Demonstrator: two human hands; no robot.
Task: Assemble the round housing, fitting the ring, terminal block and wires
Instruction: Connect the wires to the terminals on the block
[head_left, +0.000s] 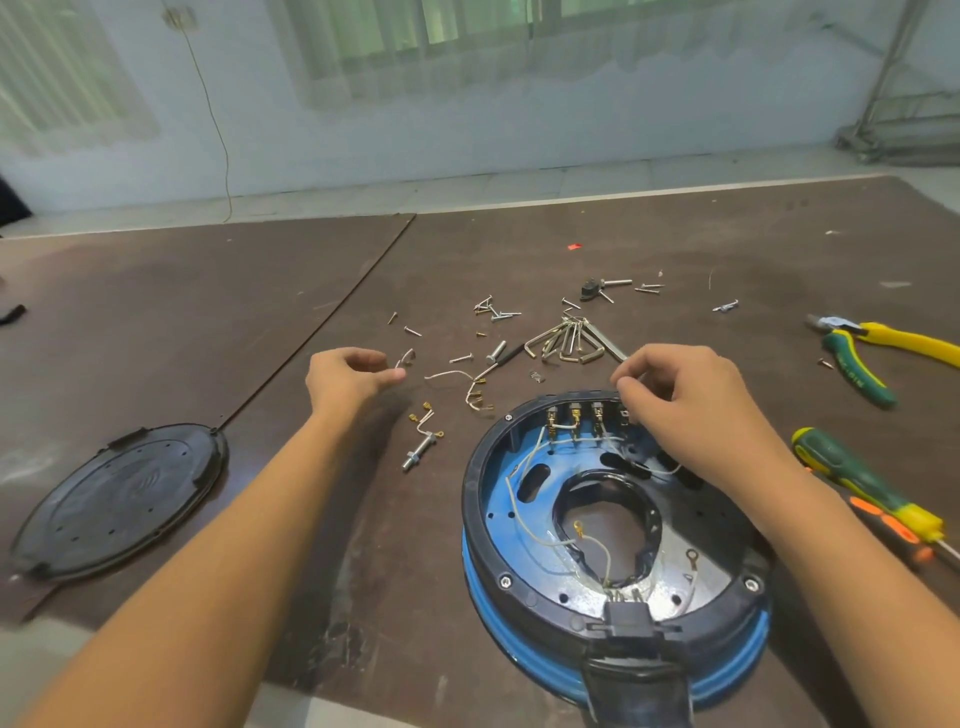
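Head view. Q: nearest first, where's the round housing (566, 454)?
A: Before you on the table (311, 519): blue shell, black ring (475, 499) seated, white wires (525, 457) inside. Your right hand (696, 415) bunches curled fingers (631, 387) at the far-rim terminal block (576, 415); grip unclear. Left hand (348, 374) pinches a short wire (408, 357).

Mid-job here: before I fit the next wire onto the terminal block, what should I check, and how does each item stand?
1. Housing flat on the table: ok.
2. Left hand pinches a short wire: ok.
3. Right hand pinches at the rightmost terminal of the terminal block: ok.
4. That terminal fully seated: cannot tell, fingers hide it.
5. Ring lugs inside the housing lie unconnected: not ok.
6. Screwdriver beside the housing: ok.
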